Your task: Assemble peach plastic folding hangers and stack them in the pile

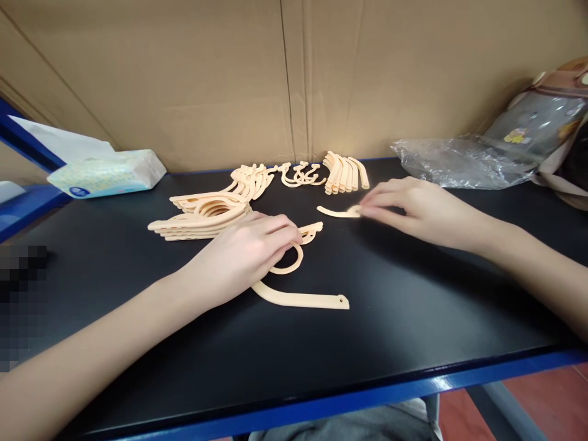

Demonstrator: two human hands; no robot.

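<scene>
My left hand (257,251) is closed over a cream plastic hanger frame (303,300) lying on the black table. The frame's ring and one long arm with a small end hole stick out from under the fingers, which hide its middle. In my right hand (413,205), pinched between thumb and fingers, is a thin curved cream piece (337,213), its free end pointing left. Left of my left hand lies a stack of similar hanger frames (193,225). Behind the hands are loose hooks (301,176) and a row of curved tubular arms (344,173).
More cream curved parts (252,179) are heaped at the back. A tissue pack (108,174) lies at the back left. At the back right are a clear plastic bag (463,164) and a transparent bag with brown trim (528,125). Cardboard (206,79) stands behind the table.
</scene>
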